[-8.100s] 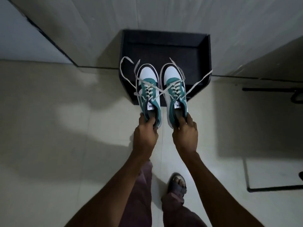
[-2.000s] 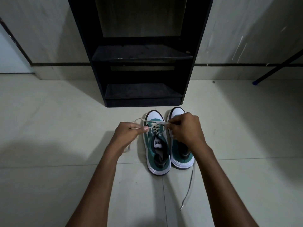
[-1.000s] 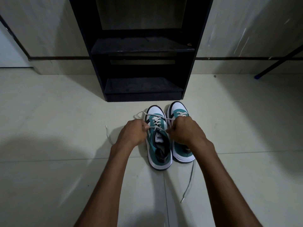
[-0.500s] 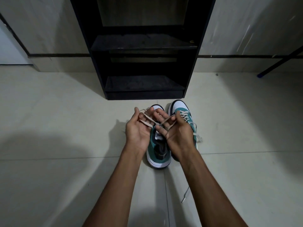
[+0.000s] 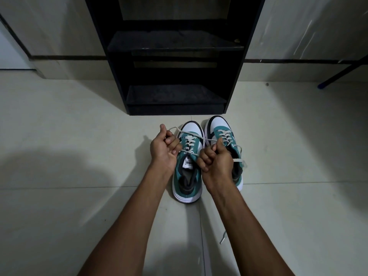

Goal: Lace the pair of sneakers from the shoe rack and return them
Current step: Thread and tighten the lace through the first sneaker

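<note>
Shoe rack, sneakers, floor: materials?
Shoe rack: matte black board, probably laminate; flat panels, square edges.
Sneakers: teal fabric or suede-like upper, white rubbery sole, flat woven laces.
Floor: glossy pale tile; grout lines, sheen.

A pale, glossy tiled floor (image 5: pixel 69 196) carries everything. A tall black open shoe rack (image 5: pixel 175 104) stands on it against the wall. Just in front of the rack's base, two teal-and-white sneakers with cream laces (image 5: pixel 188 176) sit side by side, toes toward it. One loose lace end (image 5: pixel 222 238) trails on the tiles, farther from the rack than the heels.
</note>
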